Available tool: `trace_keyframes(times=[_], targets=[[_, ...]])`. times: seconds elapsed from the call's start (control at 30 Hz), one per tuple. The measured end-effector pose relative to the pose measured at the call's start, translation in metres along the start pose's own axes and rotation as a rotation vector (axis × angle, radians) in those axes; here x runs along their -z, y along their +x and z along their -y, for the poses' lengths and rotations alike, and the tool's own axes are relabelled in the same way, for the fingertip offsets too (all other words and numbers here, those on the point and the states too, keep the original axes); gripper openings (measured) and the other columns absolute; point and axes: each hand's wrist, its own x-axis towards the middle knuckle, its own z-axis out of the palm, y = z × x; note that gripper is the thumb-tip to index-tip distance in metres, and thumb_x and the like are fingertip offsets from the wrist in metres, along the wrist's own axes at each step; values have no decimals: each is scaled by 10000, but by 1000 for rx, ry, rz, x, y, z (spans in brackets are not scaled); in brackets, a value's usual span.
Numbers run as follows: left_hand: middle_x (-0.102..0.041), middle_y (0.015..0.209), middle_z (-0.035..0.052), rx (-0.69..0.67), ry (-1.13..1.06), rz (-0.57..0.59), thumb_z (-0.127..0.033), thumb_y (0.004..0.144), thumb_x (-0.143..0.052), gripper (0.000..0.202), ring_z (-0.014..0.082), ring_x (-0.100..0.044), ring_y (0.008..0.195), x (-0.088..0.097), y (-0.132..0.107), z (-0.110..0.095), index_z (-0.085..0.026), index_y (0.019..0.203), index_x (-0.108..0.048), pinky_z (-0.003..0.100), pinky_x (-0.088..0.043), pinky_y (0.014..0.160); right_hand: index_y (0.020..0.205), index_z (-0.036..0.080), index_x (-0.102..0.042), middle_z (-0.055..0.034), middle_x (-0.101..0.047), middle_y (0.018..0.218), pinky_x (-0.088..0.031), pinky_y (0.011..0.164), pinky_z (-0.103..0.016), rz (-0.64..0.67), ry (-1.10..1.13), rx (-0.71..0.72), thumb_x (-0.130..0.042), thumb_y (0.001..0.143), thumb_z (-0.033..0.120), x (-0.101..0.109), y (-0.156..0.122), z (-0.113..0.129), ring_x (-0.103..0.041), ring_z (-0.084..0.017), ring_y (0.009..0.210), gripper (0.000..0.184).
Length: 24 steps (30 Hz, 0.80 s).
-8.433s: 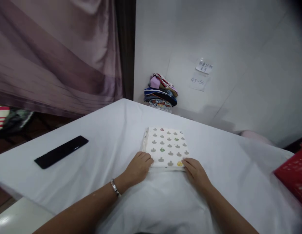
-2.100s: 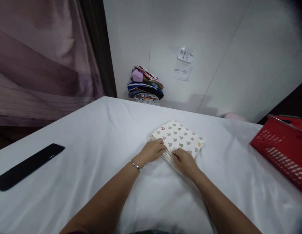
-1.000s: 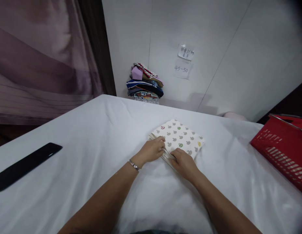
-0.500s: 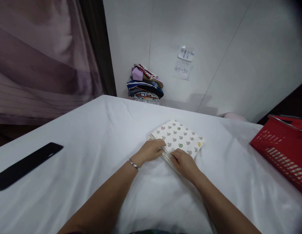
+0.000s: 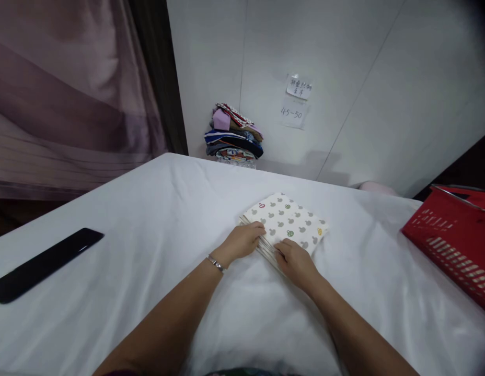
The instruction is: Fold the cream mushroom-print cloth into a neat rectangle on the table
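A folded cream cloth (image 5: 281,216) with a print of small grey, red, green and yellow mushroom-like shapes lies on the white-covered table (image 5: 148,209). Its stacked layers show along the near edge. My left hand (image 5: 247,239) pinches that edge toward its left end, fingers on top. A bracelet circles the left wrist. A little to the right, my right hand (image 5: 293,260) grips the same edge with curled fingers. The thumbs are partly hidden, and a short stretch of layered edge shows between the hands.
A red perforated basket (image 5: 454,235) with a metal handle stands at the right. At the left lies a long black flat object (image 5: 46,266). Beyond the far edge, folded fabrics (image 5: 234,136) are piled against the wall, near paper signs (image 5: 292,113). A pinkish curtain (image 5: 70,94) hangs at the left.
Almost nothing differs. Both hands stay on the cloth's near edge, with only a slight shift of the left fingers. The view has moved very slightly.
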Motion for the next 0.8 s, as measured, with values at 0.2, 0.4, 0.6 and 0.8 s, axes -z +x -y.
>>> trace_keyframes(times=[0.2, 0.4, 0.6, 0.8], targets=[[-587, 1154, -29, 0, -9, 2, -118, 814, -434, 309, 131, -593, 949, 1, 0, 0, -250, 1043, -593, 237, -468, 761, 850, 199, -617, -20, -572, 834, -359, 660, -226, -29, 64, -15, -444, 875, 244, 0, 1, -1, -533, -136, 793, 181], [-585, 1136, -34, -5, 1, 30, -144, 826, -451, 283, 125, -590, 932, 3, 1, -1, -260, 1044, -588, 232, -463, 738, 861, 206, -628, -9, -587, 818, -360, 658, -225, -56, 86, -47, -461, 872, 271, -5, 4, -4, -542, -128, 771, 179], [-578, 1104, -21, -1, 28, 46, -187, 861, -441, 222, 128, -589, 892, 3, 1, -2, -263, 1010, -587, 229, -443, 692, 865, 197, -628, -25, -601, 847, -366, 674, -233, -54, 33, -42, -421, 892, 233, -5, 5, -2, -553, -134, 788, 212], [-562, 1017, -10, 2, 60, 40, -197, 883, -408, 186, 117, -572, 795, 8, 1, -8, -241, 932, -582, 224, -400, 615, 843, 198, -607, -22, -591, 830, -360, 672, -237, -86, 1, -31, -365, 925, 221, -7, 3, -2, -544, -133, 788, 256]])
